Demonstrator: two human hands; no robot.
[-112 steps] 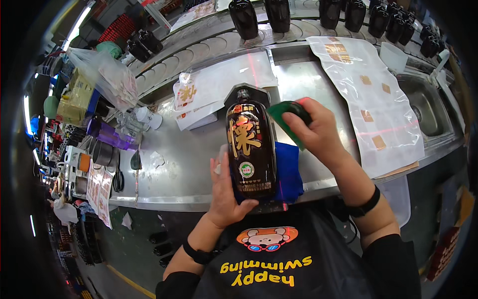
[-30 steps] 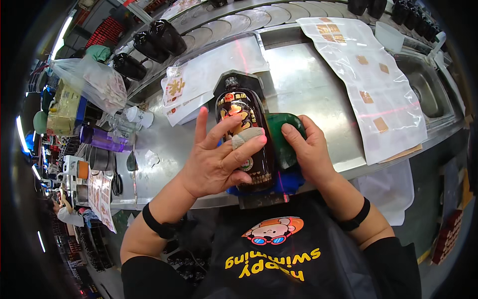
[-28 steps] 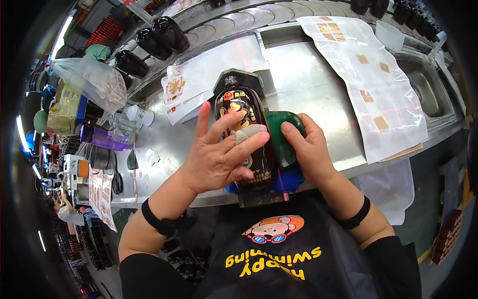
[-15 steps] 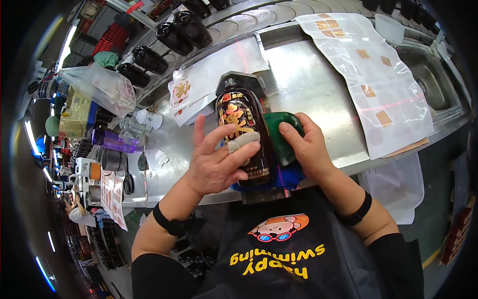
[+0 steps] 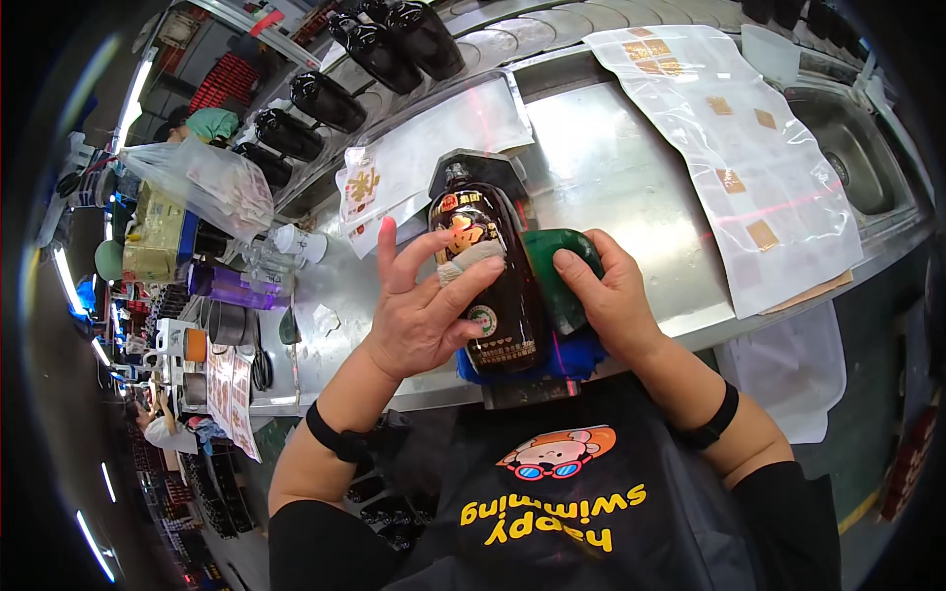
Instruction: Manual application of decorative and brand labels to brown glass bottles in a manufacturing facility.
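A dark, glossy bottle (image 5: 498, 305) with gold lettering lies on its back in a black holder (image 5: 480, 165), neck pointing away from me. My left hand (image 5: 426, 300) is open over its front, fingers spread, with a beige cloth cover (image 5: 468, 262) on one finger pressed to the gold lettering. In my right hand (image 5: 616, 291) is a flat green scraper (image 5: 560, 261), gripped between thumb and fingers beside the bottle's right side. Blue cloth (image 5: 581, 357) shows beneath the bottle's near end.
To the right, a sheet of gold transfers (image 5: 734, 158) lies near a sink (image 5: 838, 148). Another transfer sheet (image 5: 434, 133) is behind the bottle. Dark bottles (image 5: 330, 98) stand on a conveyor at the back. A plastic bag (image 5: 202, 182) and purple box (image 5: 227, 286) are left.
My left hand has slid up the bottle toward its neck, uncovering a round emblem lower down. The right hand keeps the scraper at nearly the same place.
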